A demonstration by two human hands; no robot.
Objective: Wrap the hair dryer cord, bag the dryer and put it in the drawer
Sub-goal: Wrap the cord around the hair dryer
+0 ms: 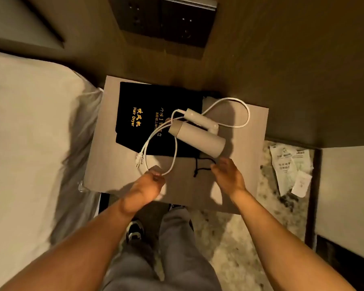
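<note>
A beige hair dryer (198, 138) lies on the bedside table (250, 127), partly over a flat black bag (147, 114) printed "Hair Dryer" in gold. Its white cord (245, 111) loops out to the right and forward to the left, ending in a plug (139, 161). My left hand (150, 181) pinches the near loop of the cord at the table's front. Just in front of the dryer's near end, my right hand (227, 175) hovers with fingers apart, holding nothing. The bag's black drawstring (200, 168) lies between my hands.
A bed with white bedding (29, 133) fills the left. Papers (290, 169) lie on the speckled carpet to the right of the table. A dark wall panel with sockets (162, 19) is behind the table. My legs stand below the table's front edge.
</note>
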